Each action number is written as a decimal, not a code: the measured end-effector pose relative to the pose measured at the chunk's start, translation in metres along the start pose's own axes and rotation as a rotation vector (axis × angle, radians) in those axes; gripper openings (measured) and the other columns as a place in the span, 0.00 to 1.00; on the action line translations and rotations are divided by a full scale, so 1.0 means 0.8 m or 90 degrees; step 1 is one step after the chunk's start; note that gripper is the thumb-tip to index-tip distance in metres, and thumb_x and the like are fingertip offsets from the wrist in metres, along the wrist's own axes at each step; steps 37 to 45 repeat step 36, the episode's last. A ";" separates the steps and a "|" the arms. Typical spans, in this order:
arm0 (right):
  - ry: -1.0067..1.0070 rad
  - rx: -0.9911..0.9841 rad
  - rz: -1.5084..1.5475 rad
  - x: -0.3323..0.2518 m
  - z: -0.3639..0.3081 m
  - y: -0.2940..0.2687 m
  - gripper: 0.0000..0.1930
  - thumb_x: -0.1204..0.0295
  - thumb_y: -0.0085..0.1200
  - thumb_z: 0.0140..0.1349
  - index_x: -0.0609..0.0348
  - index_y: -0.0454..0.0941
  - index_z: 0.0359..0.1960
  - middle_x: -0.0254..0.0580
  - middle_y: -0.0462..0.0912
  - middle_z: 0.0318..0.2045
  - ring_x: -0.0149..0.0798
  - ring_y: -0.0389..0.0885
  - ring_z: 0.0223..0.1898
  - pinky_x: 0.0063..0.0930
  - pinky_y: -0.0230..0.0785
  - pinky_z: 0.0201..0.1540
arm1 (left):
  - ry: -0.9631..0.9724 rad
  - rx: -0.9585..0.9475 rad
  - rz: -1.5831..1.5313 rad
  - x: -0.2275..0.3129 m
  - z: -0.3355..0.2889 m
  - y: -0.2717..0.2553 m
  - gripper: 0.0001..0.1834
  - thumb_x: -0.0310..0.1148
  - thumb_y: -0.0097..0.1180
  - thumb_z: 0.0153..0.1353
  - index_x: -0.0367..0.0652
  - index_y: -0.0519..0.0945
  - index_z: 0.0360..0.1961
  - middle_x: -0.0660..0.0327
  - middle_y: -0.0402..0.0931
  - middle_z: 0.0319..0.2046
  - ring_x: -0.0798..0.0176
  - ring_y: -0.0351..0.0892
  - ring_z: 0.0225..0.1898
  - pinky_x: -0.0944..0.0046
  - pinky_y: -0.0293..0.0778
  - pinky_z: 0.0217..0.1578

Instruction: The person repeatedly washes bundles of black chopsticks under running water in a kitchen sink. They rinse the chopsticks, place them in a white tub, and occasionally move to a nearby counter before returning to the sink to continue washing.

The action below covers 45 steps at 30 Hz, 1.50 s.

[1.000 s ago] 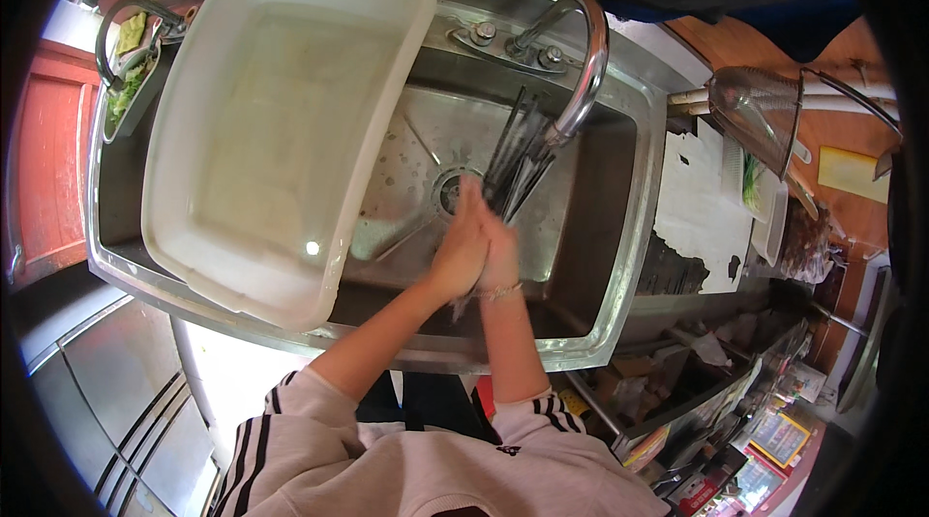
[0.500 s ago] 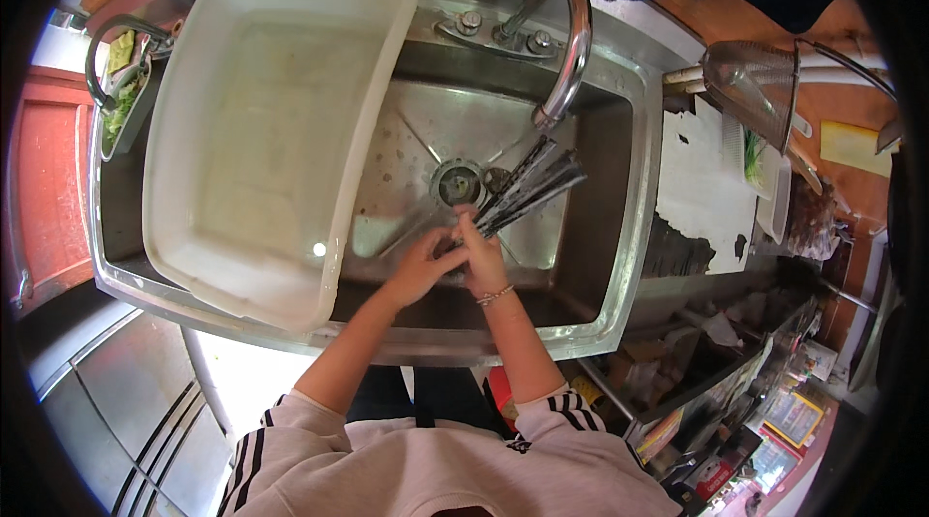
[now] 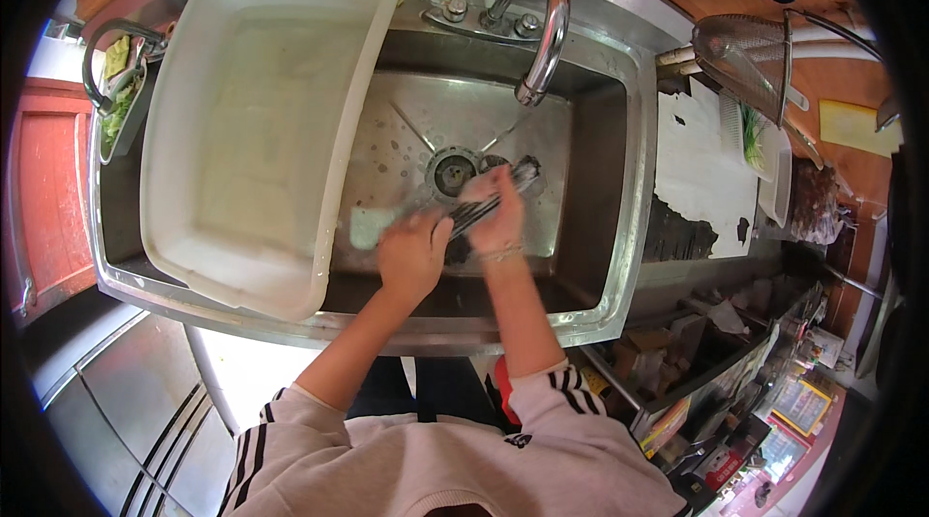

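Note:
A bundle of slim black, shiny sticks that look like chopsticks [image 3: 474, 214] slants over the sink basin [image 3: 387, 130], its far end pointing up and right. My left hand [image 3: 411, 251] is closed round the near lower end. Higher up along the bundle lies my right hand [image 3: 498, 217], blurred by motion, with its palm and fingers pressed against the sticks. The drain [image 3: 453, 174] shows just beyond my hands. Above the basin's far right part hangs the curved chrome tap [image 3: 554, 29], and no water stream is visible from it.
A large white tub [image 3: 160, 159] holding cloudy water fills the sink's left side. Greens sit in a container [image 3: 131, 116] at far left. Beyond the right rim are a wire strainer [image 3: 740, 58], a peeling white board [image 3: 697, 164] and a tray with green stalks [image 3: 764, 145].
My right hand has slid up and right along the chopsticks, and my left hand has moved slightly left. The fanned far ends now sit closer together. The view has shifted a little.

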State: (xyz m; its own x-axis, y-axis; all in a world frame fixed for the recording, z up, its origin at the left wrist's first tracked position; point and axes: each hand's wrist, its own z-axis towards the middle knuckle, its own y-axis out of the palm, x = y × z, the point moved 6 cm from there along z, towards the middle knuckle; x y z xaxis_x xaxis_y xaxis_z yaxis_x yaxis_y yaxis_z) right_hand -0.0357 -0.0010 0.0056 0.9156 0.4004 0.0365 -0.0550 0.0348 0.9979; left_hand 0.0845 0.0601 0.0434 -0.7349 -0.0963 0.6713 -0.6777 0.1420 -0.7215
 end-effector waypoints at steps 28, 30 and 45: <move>0.015 0.378 -0.020 0.035 -0.029 -0.069 0.30 0.40 0.40 0.62 0.50 0.68 0.54 0.39 0.71 0.56 0.43 0.65 0.58 0.42 0.52 0.63 | -0.257 -0.314 0.029 -0.033 0.118 0.092 0.24 0.47 0.33 0.66 0.49 0.74 0.55 0.47 0.67 0.57 0.47 0.66 0.59 0.55 0.61 0.58; 0.012 0.514 -0.176 0.029 -0.029 -0.088 0.23 0.47 0.49 0.61 0.50 0.71 0.49 0.34 0.74 0.49 0.37 0.70 0.52 0.36 0.60 0.55 | -0.167 -0.243 -0.065 -0.046 0.118 0.090 0.26 0.48 0.36 0.66 0.40 0.78 0.48 0.48 0.78 0.43 0.47 0.75 0.49 0.56 0.69 0.50; -0.061 0.624 -0.560 -0.012 -0.025 -0.079 0.06 0.68 0.58 0.59 0.54 0.75 0.28 0.31 0.76 0.21 0.28 0.74 0.24 0.23 0.70 0.32 | -0.200 -0.160 -0.226 -0.073 0.104 0.112 0.23 0.46 0.55 0.56 0.42 0.78 0.47 0.46 0.76 0.47 0.51 0.75 0.50 0.56 0.69 0.50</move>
